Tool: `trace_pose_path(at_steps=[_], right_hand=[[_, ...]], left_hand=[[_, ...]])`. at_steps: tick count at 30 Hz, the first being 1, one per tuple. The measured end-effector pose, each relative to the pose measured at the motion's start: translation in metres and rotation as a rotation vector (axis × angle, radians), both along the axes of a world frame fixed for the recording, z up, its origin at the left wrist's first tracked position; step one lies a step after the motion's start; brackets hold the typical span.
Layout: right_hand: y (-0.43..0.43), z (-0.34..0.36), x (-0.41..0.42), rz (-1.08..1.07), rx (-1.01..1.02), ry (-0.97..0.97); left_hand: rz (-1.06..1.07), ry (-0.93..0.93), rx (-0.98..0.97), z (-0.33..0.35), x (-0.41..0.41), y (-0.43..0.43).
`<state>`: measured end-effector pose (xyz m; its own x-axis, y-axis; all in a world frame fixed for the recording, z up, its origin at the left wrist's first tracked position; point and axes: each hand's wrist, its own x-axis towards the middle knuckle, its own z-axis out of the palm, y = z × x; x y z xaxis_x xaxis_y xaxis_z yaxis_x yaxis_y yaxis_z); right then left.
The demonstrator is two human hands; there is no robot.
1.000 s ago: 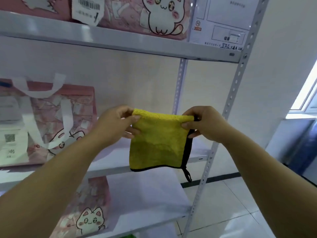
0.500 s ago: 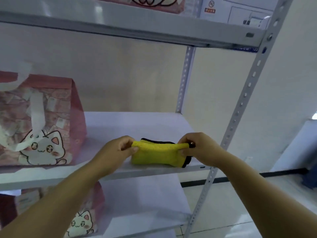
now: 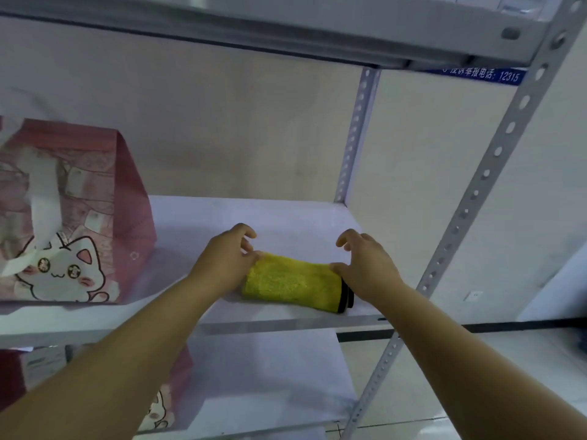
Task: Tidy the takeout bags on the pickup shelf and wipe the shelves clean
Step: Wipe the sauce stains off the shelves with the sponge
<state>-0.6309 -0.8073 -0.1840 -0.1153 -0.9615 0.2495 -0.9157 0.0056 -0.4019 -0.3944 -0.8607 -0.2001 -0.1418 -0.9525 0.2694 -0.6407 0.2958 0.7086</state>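
A folded yellow cloth point(image 3: 290, 282) with black trim lies on the white middle shelf point(image 3: 286, 217), near its front edge. My left hand point(image 3: 222, 265) is at the cloth's left end, thumb touching it, the other fingers lifted and loosely curled. At the right end my right hand point(image 3: 365, 265) has its thumb against the cloth and its fingers raised off it. A pink takeout bag point(image 3: 73, 217) with a white cat print and white handles stands on the same shelf at the left, apart from the cloth.
A grey shelf point(image 3: 286, 30) hangs close overhead. Perforated grey uprights point(image 3: 476, 192) frame the right side. On the lower shelf point(image 3: 270, 376) another pink cat bag point(image 3: 171, 392) shows between my arms. Beige wall behind, tiled floor at right.
The cloth came down from hanging in front of me onto the middle shelf, folded over. Both hands have loosened from pinching its top corners. The view moved closer to the shelf.
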Motion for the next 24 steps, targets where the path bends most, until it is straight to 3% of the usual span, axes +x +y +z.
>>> trace_pose_path(at_steps=[3, 6, 10, 15, 18, 21, 24], right_hand=[[0.002, -0.002, -0.001, 0.192, -0.030, 0.032], [0.006, -0.006, -0.005, 0.446, 0.106, -0.016], [0.012, -0.013, -0.012, 0.491, 0.197, 0.058], [0.027, -0.016, -0.004, 0.354, 0.090, 0.317], [0.039, -0.016, 0.003, 0.285, 0.025, 0.520], [0.047, -0.016, 0.003, 0.299, 0.014, 0.556], [0.051, -0.018, -0.001, 0.350, 0.064, 0.462]], left_hand=[[-0.091, -0.123, -0.110, -0.007, 0.000, 0.006], [-0.229, -0.256, -0.195, -0.012, 0.009, 0.020], [-0.315, -0.420, -0.308, -0.019, 0.019, 0.032], [-0.192, -0.429, -0.323, -0.018, 0.007, 0.024], [-0.148, -0.431, -0.195, -0.013, -0.014, 0.016], [-0.121, -0.281, -0.111, -0.009, -0.034, 0.011], [-0.196, -0.205, -0.073, -0.010, -0.048, 0.007]])
